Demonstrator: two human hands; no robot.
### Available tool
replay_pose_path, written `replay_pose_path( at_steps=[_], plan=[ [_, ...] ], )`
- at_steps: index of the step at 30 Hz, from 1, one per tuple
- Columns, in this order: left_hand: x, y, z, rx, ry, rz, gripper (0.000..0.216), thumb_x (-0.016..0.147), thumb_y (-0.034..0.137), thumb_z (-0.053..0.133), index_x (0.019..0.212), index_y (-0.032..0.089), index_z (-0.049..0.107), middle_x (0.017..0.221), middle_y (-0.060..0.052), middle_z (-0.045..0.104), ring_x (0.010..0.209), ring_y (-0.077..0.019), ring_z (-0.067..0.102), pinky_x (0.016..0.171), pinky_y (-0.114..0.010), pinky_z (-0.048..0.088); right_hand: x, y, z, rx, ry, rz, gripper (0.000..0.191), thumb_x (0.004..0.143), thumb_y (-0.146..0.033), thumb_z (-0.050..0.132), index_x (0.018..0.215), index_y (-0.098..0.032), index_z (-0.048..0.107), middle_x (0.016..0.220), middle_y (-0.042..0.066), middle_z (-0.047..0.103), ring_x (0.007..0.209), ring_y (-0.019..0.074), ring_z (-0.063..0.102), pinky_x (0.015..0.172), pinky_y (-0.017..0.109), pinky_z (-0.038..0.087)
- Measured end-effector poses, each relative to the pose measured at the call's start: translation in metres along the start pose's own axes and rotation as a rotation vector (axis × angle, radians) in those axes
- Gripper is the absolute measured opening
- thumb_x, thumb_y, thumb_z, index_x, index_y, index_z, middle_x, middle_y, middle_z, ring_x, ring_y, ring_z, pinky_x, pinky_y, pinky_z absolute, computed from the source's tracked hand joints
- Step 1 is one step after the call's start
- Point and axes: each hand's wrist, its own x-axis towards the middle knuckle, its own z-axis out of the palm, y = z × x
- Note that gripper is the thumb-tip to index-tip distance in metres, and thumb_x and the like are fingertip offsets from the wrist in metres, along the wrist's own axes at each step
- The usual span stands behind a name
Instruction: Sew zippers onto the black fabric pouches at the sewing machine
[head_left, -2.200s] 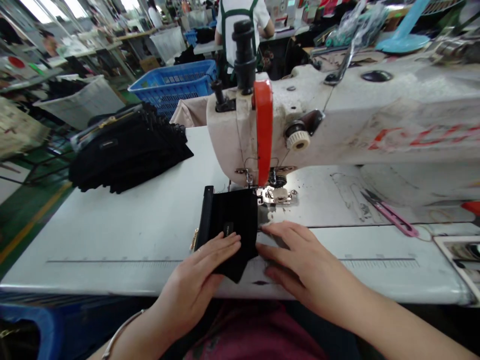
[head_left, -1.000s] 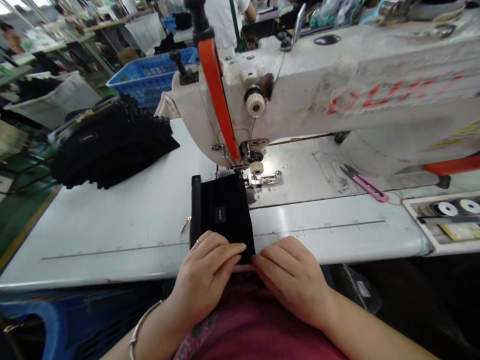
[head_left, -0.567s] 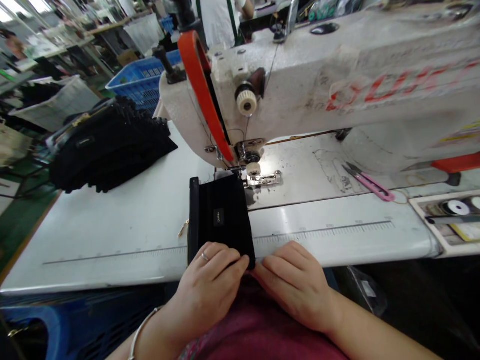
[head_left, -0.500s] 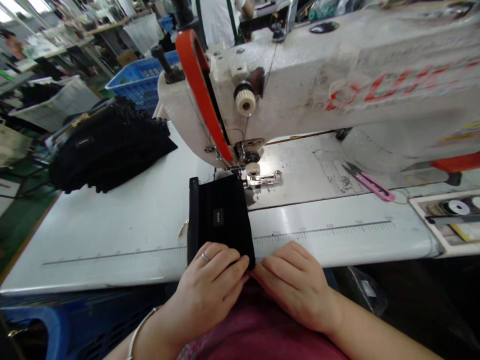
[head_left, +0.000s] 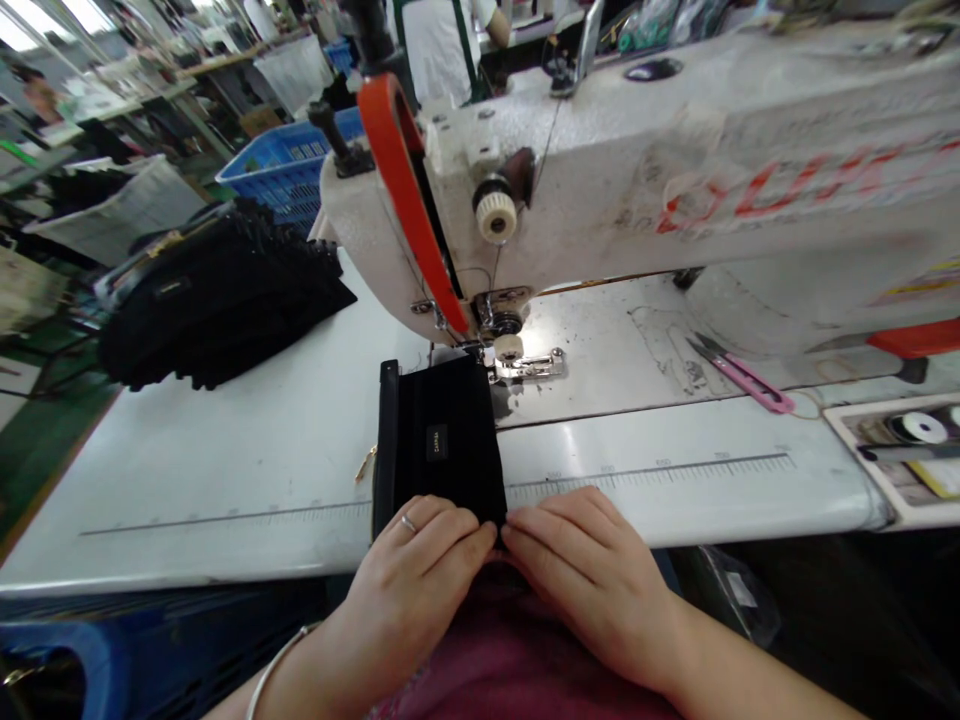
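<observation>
A black fabric pouch (head_left: 457,420) with a small label and a gold zip pull lies on the table, its far right corner at the presser foot of the sewing machine (head_left: 600,180). My left hand (head_left: 424,580) is closed on its near edge, fingers over the top. At the near right corner my right hand (head_left: 589,580) pinches the same edge, its fingertips almost touching the left ones. Both thumbs are mostly hidden. The needle itself is too small to make out.
Black pouches are piled (head_left: 217,300) at the left of the table. Pink thread snips (head_left: 742,375) lie right of the needle area, near a parts tray (head_left: 900,450). A blue basket (head_left: 281,165) stands behind; a person (head_left: 439,50) is beyond the machine.
The view has shifted slightly. My right fingertips have come up closer to the pouch's near corner, beside my left fingers. The pouch remains at the presser foot.
</observation>
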Motion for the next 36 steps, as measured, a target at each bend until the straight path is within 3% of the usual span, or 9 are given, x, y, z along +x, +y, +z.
replay_pose_path(
  at_steps=[3, 7, 10, 17, 22, 26, 36],
  plan=[
    [0.019, -0.001, -0.016, 0.025, 0.001, 0.009, 0.02, 0.097, 0.018, 0.05, 0.109, 0.015, 0.065, 0.095, -0.007, 0.068, 0.087, -0.0198, 0.062, 0.084, -0.038, 0.055, 0.007, 0.002, -0.003, 0.021, -0.003, -0.087, 0.015, 0.094, -0.01, 0.056, 0.105, -0.01, 0.067, 0.106, 0.006, 0.072, 0.098, 0.0192, 0.062, 0.083, 0.034, 0.05],
    [0.035, -0.019, -0.023, 0.146, -0.068, -0.042, 0.039, 0.097, 0.025, 0.05, 0.134, 0.014, 0.052, 0.134, -0.012, 0.056, 0.12, -0.028, 0.052, 0.101, -0.048, 0.048, 0.017, 0.002, -0.008, -0.049, -0.012, -0.175, 0.024, 0.097, -0.009, 0.045, 0.1, -0.012, 0.069, 0.108, 0.005, 0.072, 0.11, 0.0201, 0.061, 0.095, 0.035, 0.049],
    [0.038, -0.032, -0.015, 0.162, -0.137, -0.041, 0.045, 0.097, 0.027, 0.05, 0.14, 0.017, 0.046, 0.144, -0.009, 0.049, 0.128, -0.0279, 0.046, 0.105, -0.049, 0.045, 0.024, 0.001, -0.012, -0.066, -0.053, -0.179, 0.033, 0.098, -0.009, 0.037, 0.097, -0.012, 0.07, 0.105, 0.007, 0.072, 0.101, 0.0182, 0.065, 0.094, 0.033, 0.051],
    [0.042, -0.038, -0.015, 0.174, -0.069, 0.04, 0.039, 0.098, 0.025, 0.047, 0.134, 0.012, 0.052, 0.138, -0.012, 0.056, 0.125, -0.0285, 0.051, 0.103, -0.049, 0.049, 0.04, 0.009, -0.013, -0.04, -0.105, -0.188, 0.031, 0.097, -0.009, 0.039, 0.093, -0.011, 0.07, 0.1, 0.007, 0.073, 0.094, 0.0177, 0.066, 0.09, 0.031, 0.053],
    [0.036, -0.04, -0.021, 0.024, 0.021, 0.179, 0.025, 0.098, 0.02, 0.048, 0.115, 0.01, 0.063, 0.12, -0.008, 0.068, 0.113, -0.0204, 0.061, 0.105, -0.037, 0.051, 0.047, 0.017, -0.014, -0.009, -0.168, -0.151, 0.025, 0.097, -0.01, 0.045, 0.1, -0.011, 0.069, 0.105, 0.008, 0.072, 0.098, 0.0188, 0.065, 0.09, 0.033, 0.054],
    [0.032, -0.048, -0.021, -0.081, 0.052, 0.238, 0.028, 0.098, 0.01, 0.041, 0.115, 0.01, 0.064, 0.114, -0.007, 0.07, 0.11, -0.0187, 0.063, 0.103, -0.034, 0.052, 0.053, 0.024, -0.017, -0.004, -0.198, -0.149, 0.027, 0.098, -0.011, 0.043, 0.105, -0.01, 0.068, 0.107, 0.009, 0.071, 0.102, 0.0188, 0.065, 0.092, 0.033, 0.054],
    [0.045, -0.067, -0.018, -0.103, 0.064, 0.254, 0.023, 0.098, 0.012, 0.045, 0.112, 0.011, 0.063, 0.108, -0.008, 0.071, 0.109, -0.0182, 0.063, 0.1, -0.033, 0.054, 0.055, 0.04, -0.013, -0.062, -0.291, -0.127, 0.025, 0.095, -0.013, 0.051, 0.118, -0.011, 0.063, 0.123, 0.008, 0.065, 0.115, 0.0203, 0.058, 0.102, 0.037, 0.048]
  ],
)
